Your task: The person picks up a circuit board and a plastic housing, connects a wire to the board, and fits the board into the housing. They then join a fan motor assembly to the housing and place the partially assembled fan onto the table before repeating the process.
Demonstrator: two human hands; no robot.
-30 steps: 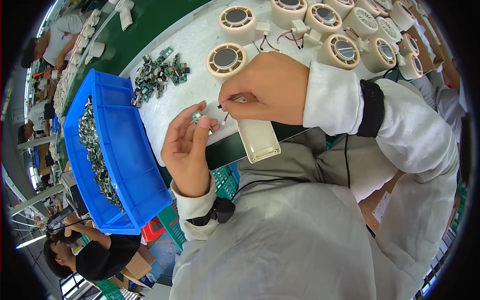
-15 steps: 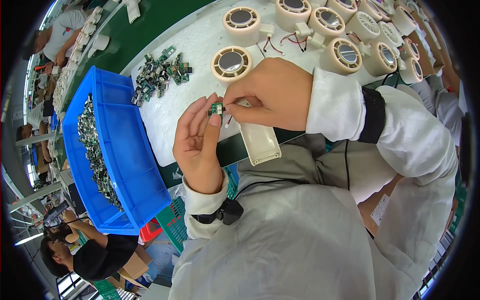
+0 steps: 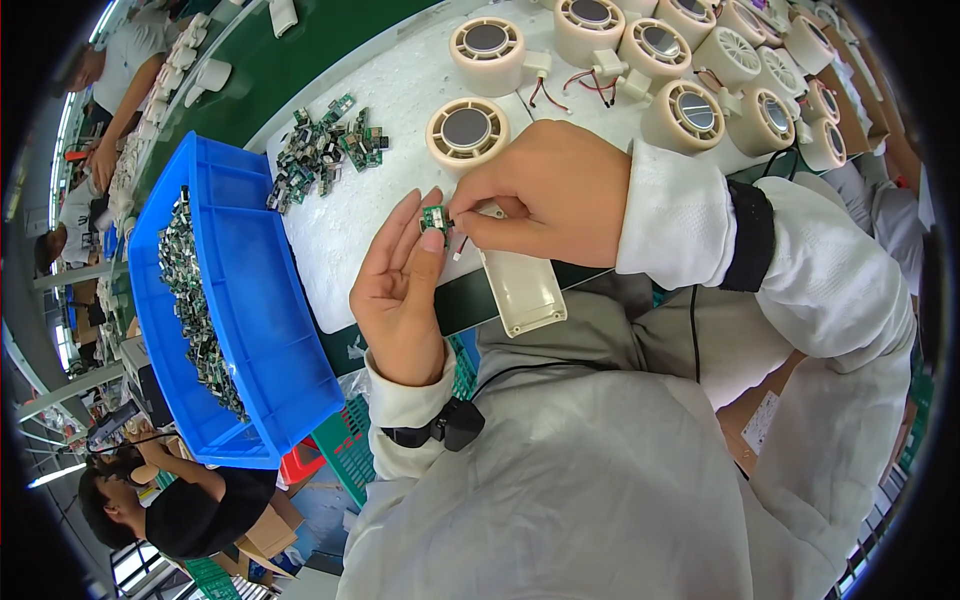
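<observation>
Between the thumb and fingers of my left hand point(image 3: 402, 290) is a small green circuit board point(image 3: 433, 219). My right hand point(image 3: 560, 195) is closed in a pinch at the board's right edge, on a thin wire connector whose tip is mostly hidden by the fingers. A short red wire with a white plug point(image 3: 458, 252) dangles just below. Under my right hand, a cream plastic casing point(image 3: 528, 298) with an open hollow side juts past the table edge toward my lap. Just beyond my hands stands a cream round housing point(image 3: 467, 127) with a grey disc.
To the left stands a blue bin point(image 3: 265, 300) holding many circuit boards point(image 3: 190, 300). A loose pile of boards point(image 3: 325, 150) lies on the white work surface point(image 3: 345, 225). Several cream housings point(image 3: 655, 48) with wires crowd the far right. Co-workers sit along a green belt point(image 3: 245, 85) at left.
Both hands stay at the board, shifting only slightly. At the far left, a co-worker's arm has moved, and the white parts on the green belt have shifted.
</observation>
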